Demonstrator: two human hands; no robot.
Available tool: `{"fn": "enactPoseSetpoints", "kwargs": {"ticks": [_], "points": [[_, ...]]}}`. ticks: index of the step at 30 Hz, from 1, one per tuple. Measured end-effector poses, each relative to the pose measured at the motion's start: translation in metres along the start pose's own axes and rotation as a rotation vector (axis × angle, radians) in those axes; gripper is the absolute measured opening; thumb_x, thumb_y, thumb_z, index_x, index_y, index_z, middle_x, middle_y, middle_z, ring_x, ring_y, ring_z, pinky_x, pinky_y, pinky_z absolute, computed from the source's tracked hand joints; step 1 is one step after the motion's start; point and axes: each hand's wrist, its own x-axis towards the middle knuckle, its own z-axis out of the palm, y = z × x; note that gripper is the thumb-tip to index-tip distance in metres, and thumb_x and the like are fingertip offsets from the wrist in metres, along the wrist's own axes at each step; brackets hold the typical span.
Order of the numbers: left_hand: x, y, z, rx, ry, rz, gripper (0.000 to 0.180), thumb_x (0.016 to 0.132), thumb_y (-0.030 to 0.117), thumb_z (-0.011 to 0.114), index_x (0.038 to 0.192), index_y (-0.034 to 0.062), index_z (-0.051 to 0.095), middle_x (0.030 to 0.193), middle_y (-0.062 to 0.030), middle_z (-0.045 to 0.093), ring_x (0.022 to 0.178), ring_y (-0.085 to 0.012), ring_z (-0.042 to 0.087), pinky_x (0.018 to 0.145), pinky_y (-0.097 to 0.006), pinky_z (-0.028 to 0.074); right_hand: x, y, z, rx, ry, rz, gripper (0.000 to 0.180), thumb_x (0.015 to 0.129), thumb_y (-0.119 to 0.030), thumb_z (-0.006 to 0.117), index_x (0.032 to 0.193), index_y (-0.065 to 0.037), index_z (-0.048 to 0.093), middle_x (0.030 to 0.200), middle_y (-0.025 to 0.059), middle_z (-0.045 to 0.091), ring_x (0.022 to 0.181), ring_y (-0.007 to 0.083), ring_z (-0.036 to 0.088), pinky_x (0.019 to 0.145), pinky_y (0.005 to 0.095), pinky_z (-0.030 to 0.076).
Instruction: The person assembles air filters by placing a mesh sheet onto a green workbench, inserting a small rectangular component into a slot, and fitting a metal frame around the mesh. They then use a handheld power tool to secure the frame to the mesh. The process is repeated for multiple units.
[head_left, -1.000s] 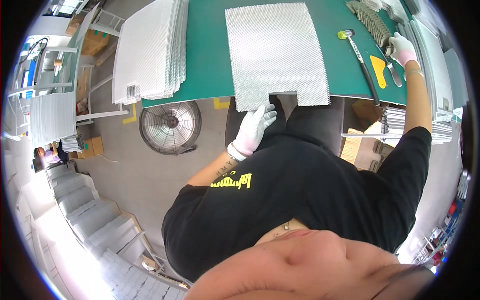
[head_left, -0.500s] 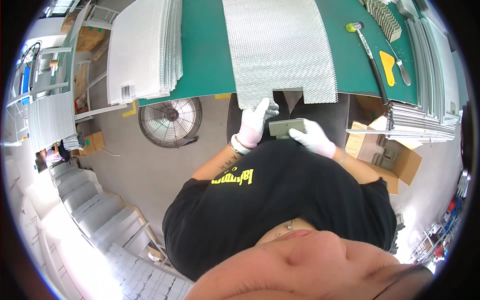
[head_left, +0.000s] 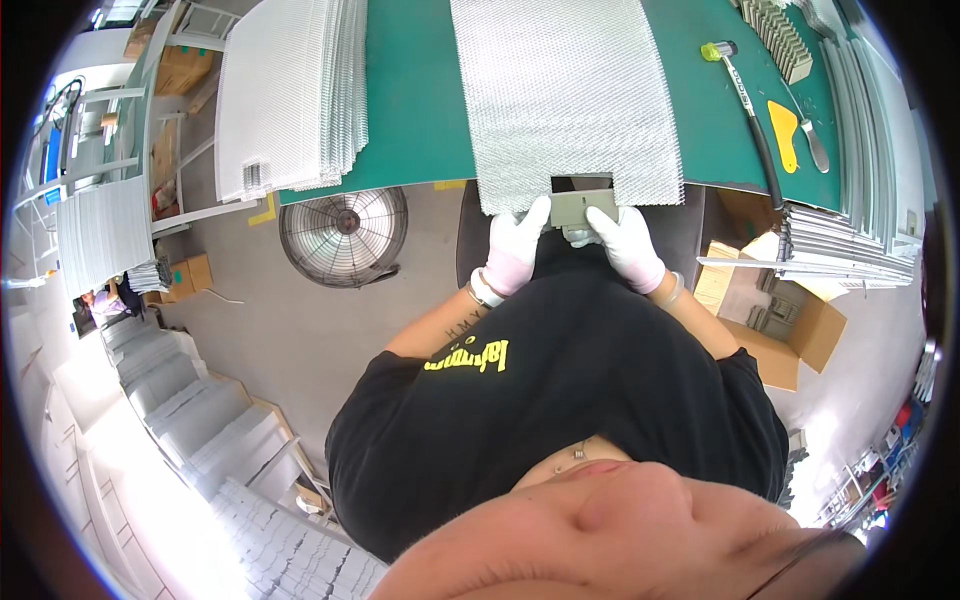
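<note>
A silvery expanded-metal mesh sheet lies on the green table, its notched near edge overhanging toward me. In the notch sits a grey-olive plate-like bracket. My right hand, in a white glove, is closed on the bracket's right part, thumb on top and fingers underneath. My left hand, also gloved, pinches the sheet's corner left of the notch, its thumb close beside the bracket's left end. Its other fingers are partly hidden. I cannot tell how far the bracket is seated on the mesh.
Stacked mesh sheets lie at the table's left. On the right are a hammer, a yellow scraper, a metal spatula and a row of brackets. An open carton and a floor fan stand below.
My right hand has carried the bracket forward, up into the notch of the mesh sheet. My left hand has shifted slightly, its thumb now beside the bracket's left end.
</note>
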Motion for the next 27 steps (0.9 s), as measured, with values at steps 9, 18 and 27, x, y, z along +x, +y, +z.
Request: {"fn": "enactPoseSetpoints", "kwargs": {"ticks": [9,18,27], "points": [[0.008,0.0,0.003,0.063,-0.19,-0.251,0.035,0.103,0.031,0.063,0.113,-0.0026,0.066,0.094,-0.006,0.069,0.074,-0.01,0.06,0.069,-0.026,0.049,-0.008,0.002,0.008,-0.107,0.563,-0.23,0.032,0.103,-0.033,0.062,0.092,-0.003,0.065,0.073,-0.0032,0.055,0.065,0.005,0.045,0.061,0.0225,0.038],[0.002,0.0,0.007,-0.3,-0.294,-0.233,0.043,0.107,0.031,0.055,0.131,-0.0043,0.055,0.11,-0.01,0.067,0.09,-0.0141,0.066,0.081,-0.03,0.056,-0.014,0.005,0.0,-0.136,0.488,-0.192,0.033,0.103,-0.033,0.062,0.096,-0.001,0.065,0.081,0.0015,0.063,0.073,0.0068,0.054,0.068,0.0242,0.043],[0.02,0.14,0.011,0.738,-1.017,-0.309,0.053,0.102,0.04,0.057,0.137,0.0006,0.06,0.135,-0.0196,0.064,0.128,-0.0344,0.059,0.11,-0.04,0.045,0.005,0.031,-0.012,-0.03,-0.084,-0.056,0.044,0.107,-0.041,0.049,0.12,-0.001,0.061,0.098,0.0061,0.065,0.091,0.0126,0.059,0.085,0.0299,0.05]]}}
